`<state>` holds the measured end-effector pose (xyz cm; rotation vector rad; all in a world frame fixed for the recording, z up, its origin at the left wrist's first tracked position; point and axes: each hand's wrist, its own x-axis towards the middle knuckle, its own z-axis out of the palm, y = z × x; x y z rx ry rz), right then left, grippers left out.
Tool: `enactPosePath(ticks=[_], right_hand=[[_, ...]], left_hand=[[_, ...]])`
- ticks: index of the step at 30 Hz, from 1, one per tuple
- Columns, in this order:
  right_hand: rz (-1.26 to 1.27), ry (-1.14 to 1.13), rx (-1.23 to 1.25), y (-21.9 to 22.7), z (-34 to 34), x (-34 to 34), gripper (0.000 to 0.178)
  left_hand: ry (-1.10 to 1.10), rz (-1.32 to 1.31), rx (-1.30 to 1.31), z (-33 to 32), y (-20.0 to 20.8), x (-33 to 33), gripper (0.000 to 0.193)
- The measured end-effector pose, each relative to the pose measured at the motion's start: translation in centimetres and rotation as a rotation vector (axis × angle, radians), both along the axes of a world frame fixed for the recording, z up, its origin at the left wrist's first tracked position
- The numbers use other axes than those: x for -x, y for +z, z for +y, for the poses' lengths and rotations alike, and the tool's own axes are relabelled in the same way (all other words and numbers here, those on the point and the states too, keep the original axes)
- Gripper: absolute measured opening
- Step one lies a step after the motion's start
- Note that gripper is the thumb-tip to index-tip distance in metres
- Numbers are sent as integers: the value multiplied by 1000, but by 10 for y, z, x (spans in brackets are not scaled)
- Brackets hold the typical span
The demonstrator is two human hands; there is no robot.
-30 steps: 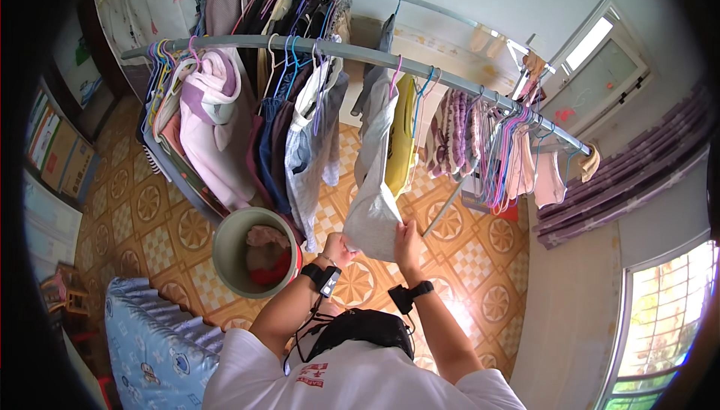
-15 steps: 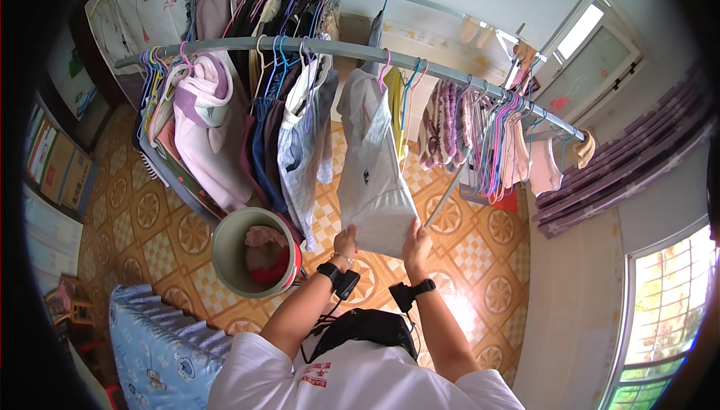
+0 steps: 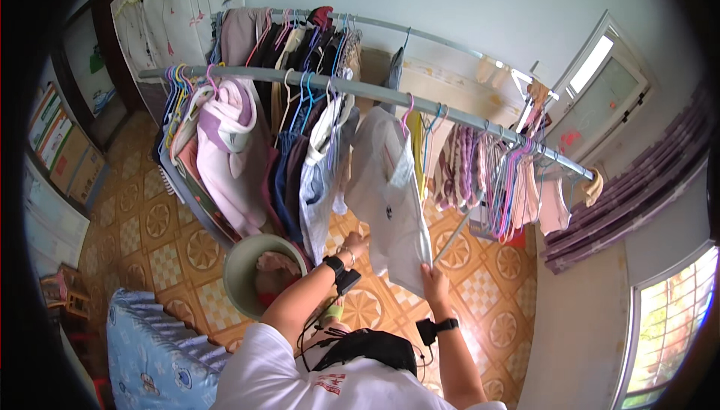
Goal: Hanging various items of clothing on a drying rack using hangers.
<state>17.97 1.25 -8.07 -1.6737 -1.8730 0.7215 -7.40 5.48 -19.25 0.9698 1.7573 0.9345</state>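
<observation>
A pale grey-white long shirt hangs from a pink hanger on the front rail. Its lower right corner is pinched by my right hand, which draws the hem toward me. Beside the lower left edge of the shirt is my left hand, its fingers loosely bent and apart from the cloth as far as I can see. Each wrist wears a black strap with a small device. Below and left of my left hand stands a round bucket with pinkish and red cloth inside.
Two grey rails, the nearer one in front, carry several clothes. A pink and lilac hooded garment hangs at left; bunched hangers hang at right. A blue patterned cover lies lower left. A thin pole slants behind the shirt.
My left hand has let go of the shirt's hem and moved slightly apart from it. The lower left corner now hangs loose. My right hand has moved down and right, still holding the hem.
</observation>
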Motion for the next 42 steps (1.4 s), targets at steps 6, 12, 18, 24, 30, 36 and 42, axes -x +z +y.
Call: enactPosePath(ticks=[6, 12, 18, 24, 30, 36, 42], right_hand=[[-42, -81, -5, 1, 7, -17, 36], [-29, -250, 9, 29, 8, -31, 31], [-489, -284, -438, 69, 8, 9, 23], [-119, 657, 231, 112, 51, 111, 26], [87, 506, 574, 20, 126, 224, 37], [521, 354, 398, -118, 181, 266, 37], [924, 144, 396, -155, 201, 283, 37]], left_hand=[[215, 174, -297, 158, 38, 78, 51], [346, -125, -675, 227, 93, 55, 51], [84, -95, -613, 193, 96, 43, 36], [29, -135, -567, 147, 134, 48, 28], [-1, -184, -567, 116, 144, 56, 29], [-30, -149, -542, 108, 162, 53, 28], [-120, -178, -466, 107, 164, 63, 25]])
